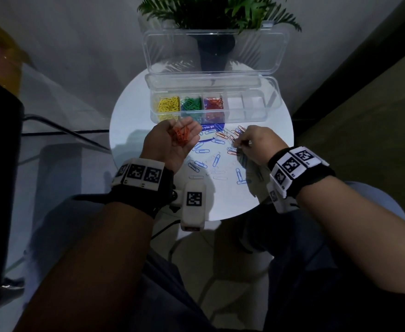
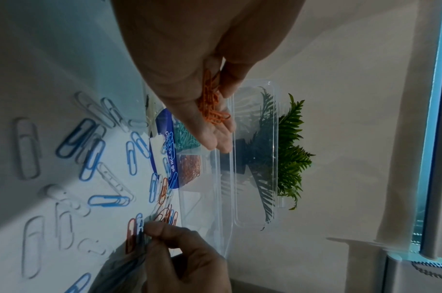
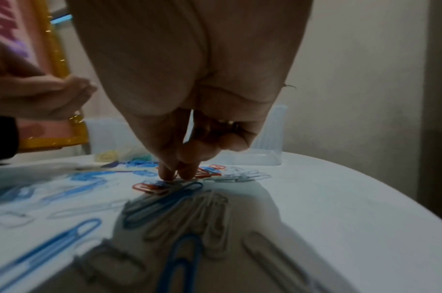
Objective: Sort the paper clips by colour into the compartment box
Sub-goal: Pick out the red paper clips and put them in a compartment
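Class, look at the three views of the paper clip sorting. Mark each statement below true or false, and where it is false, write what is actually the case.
1. The left hand cups a bunch of orange clips in its palm. True.
2. The lid of the compartment box is shut. False: the lid stands open behind the box.
3. The yellow clips lie in the leftmost compartment. True.
4. The right hand rests in the person's lap. False: its fingertips are down among the loose clips on the white table.
5. Every compartment holds clips. False: those at the box's right end look empty.
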### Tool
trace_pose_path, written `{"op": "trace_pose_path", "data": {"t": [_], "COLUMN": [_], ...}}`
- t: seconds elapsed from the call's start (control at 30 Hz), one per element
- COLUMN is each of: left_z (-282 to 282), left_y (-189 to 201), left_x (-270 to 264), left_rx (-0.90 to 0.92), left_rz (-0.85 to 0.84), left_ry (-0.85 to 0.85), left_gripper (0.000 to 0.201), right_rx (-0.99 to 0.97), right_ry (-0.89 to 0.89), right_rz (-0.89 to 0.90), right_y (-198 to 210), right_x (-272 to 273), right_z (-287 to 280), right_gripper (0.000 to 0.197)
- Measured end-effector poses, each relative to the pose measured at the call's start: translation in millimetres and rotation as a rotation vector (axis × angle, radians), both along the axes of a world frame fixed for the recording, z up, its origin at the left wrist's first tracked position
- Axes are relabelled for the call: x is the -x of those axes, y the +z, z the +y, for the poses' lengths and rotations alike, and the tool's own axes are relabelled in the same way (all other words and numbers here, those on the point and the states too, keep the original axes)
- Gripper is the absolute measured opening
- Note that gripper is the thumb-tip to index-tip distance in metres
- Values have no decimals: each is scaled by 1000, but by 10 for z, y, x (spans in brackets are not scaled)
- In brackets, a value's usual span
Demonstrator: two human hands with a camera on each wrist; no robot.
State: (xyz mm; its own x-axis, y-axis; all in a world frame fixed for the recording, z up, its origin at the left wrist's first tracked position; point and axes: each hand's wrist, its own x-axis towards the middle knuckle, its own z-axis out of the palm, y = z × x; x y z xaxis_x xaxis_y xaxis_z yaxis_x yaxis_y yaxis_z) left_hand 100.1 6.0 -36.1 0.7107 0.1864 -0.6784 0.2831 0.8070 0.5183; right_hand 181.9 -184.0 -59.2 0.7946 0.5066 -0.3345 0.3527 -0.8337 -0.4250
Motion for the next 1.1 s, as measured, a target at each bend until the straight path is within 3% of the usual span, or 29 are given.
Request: {"op": "trace_pose_path", "data": {"t": [0.2,0.3,0.5,0.73,0.9,1.1], "left_z": [-3,0,8,0,-1,36], "left_y": [-17,-34,-25,-16,-28,-19], "left_x": [-13,-11,-21,-8,7,15], "left_rx": [3,12,5,10,2,3], "left_rz": [-12,-28,-4,17,15,10], "left_ry": [-19,-33,-14,-15,-15,-5], "left_gripper": [33,29,35,39,39,40], "right_rx": [149,70,171,212,197,42], "right_ry": [140,92,208,236,267,180], "right_rz": [-132,-191,-98,-170,-172,-184], "right_y": [-32,3,-8,-68,-13,105], "right_x": [66,35,90,91,96,3], "right_z": [140,142,90,187,225,146], "right_gripper": [27,25,16,24,23,20]}}
